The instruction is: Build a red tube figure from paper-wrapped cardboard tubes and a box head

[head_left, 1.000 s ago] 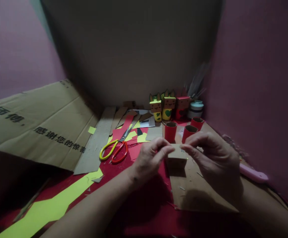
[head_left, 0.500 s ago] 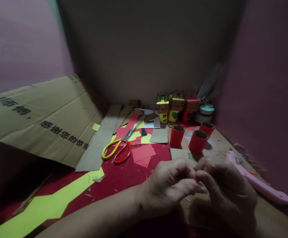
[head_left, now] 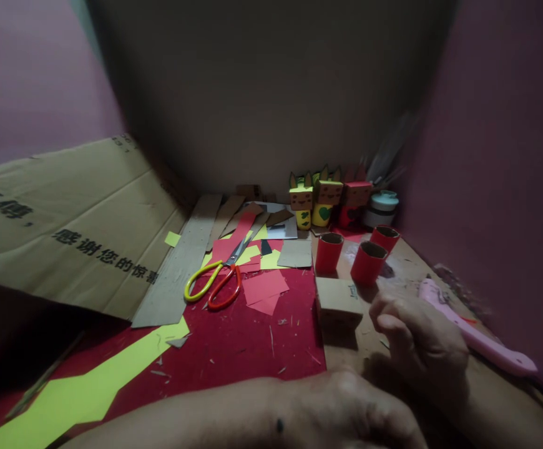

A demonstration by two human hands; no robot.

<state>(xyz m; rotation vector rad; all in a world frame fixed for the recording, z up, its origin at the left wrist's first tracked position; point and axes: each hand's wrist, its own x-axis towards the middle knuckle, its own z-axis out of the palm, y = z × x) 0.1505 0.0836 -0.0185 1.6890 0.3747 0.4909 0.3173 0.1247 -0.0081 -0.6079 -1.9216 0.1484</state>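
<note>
My right hand (head_left: 421, 349) is curled, thumb pressed to the fingers, over the brown board at the right; whatever it pinches is too small or hidden. Low at the bottom edge lies my left hand (head_left: 360, 411), back up, fingers curled down and mostly out of sight; I cannot make out anything in it. A small cardboard box (head_left: 339, 299) sits left of my right hand, apart from it. Behind the box stand three red tubes: one at the left (head_left: 329, 254), one in front (head_left: 368, 262) and one at the back (head_left: 386, 239).
Scissors (head_left: 225, 274) with a yellow and a red handle lie on paper scraps (head_left: 264, 290). A pink utility knife (head_left: 477, 337) is at the right. Several animal figures (head_left: 330, 199) and a teal-lidded jar (head_left: 381, 209) stand behind. A cardboard sheet (head_left: 88, 231) leans left, near yellow paper (head_left: 98, 386).
My hands have come apart: the left has dropped toward the bottom edge, while the right stays raised. The small cardboard box, earlier largely covered by them, now shows. The view has shifted slightly.
</note>
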